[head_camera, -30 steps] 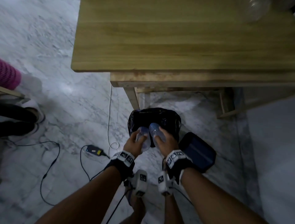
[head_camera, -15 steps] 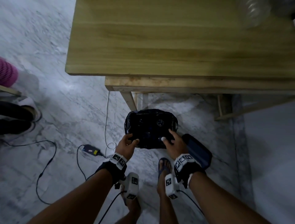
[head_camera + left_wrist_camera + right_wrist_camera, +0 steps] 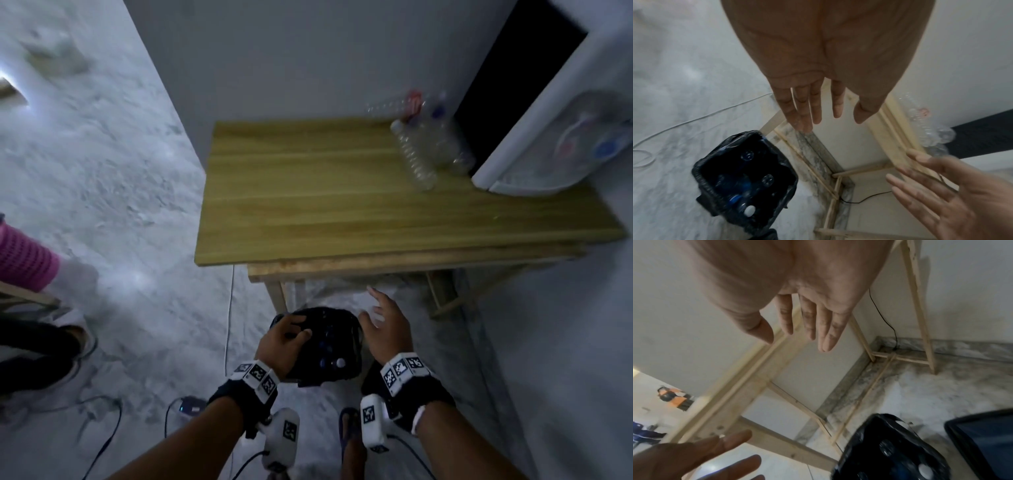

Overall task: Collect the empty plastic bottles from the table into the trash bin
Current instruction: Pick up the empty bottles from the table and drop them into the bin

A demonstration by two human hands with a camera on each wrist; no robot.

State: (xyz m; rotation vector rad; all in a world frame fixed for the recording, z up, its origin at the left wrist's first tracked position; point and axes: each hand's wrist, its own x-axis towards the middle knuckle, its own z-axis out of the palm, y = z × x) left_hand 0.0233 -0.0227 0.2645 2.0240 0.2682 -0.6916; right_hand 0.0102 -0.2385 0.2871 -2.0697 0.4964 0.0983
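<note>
Several clear empty plastic bottles (image 3: pixel 419 150) lie in a heap at the far right back of the wooden table (image 3: pixel 342 205); they also show in the left wrist view (image 3: pixel 925 129). The trash bin (image 3: pixel 329 346), lined with a black bag, stands on the floor in front of the table and holds bottles with blue and white caps (image 3: pixel 748 186). My left hand (image 3: pixel 291 334) hovers over the bin's left rim and holds nothing, with straight fingers (image 3: pixel 816 112). My right hand (image 3: pixel 376 315) is raised just right of the bin, its fingers (image 3: pixel 826 337) spread and empty.
A white appliance (image 3: pixel 565 144) takes up the table's right back corner. The dark blue bin lid (image 3: pixel 982 439) lies on the floor right of the bin. Cables and a charger (image 3: pixel 190 407) lie on the marble floor at left, near another person's shoes (image 3: pixel 44 356).
A second ago each hand held a bottle over the bin. Both bottles have dropped in, the hands have lifted away empty, and the head view has risen to take in the table.
</note>
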